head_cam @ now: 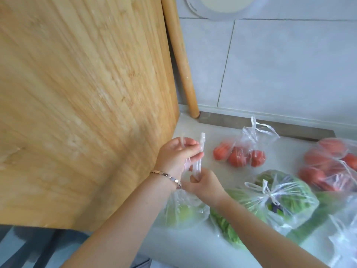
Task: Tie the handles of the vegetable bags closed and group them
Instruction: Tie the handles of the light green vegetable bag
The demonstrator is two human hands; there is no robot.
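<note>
A clear plastic bag with pale green vegetables [182,211] sits on the counter under my wrists. My left hand [178,153] pinches its two twisted handles [201,151] and holds them upright. Just below, my right hand [203,183] grips the lower part of the same handles. To the right lie a small bag of tomatoes [239,155] with loose handles, a knotted bag of leafy greens [280,198], and a larger tomato bag [332,169] at the right edge.
A big wooden cutting board [83,105] leans upright on the left, close to my left hand, with a wooden rolling pin [179,55] behind it. A cleaver blade [270,126] lies along the tiled wall. More bagged greens [340,229] sit at lower right.
</note>
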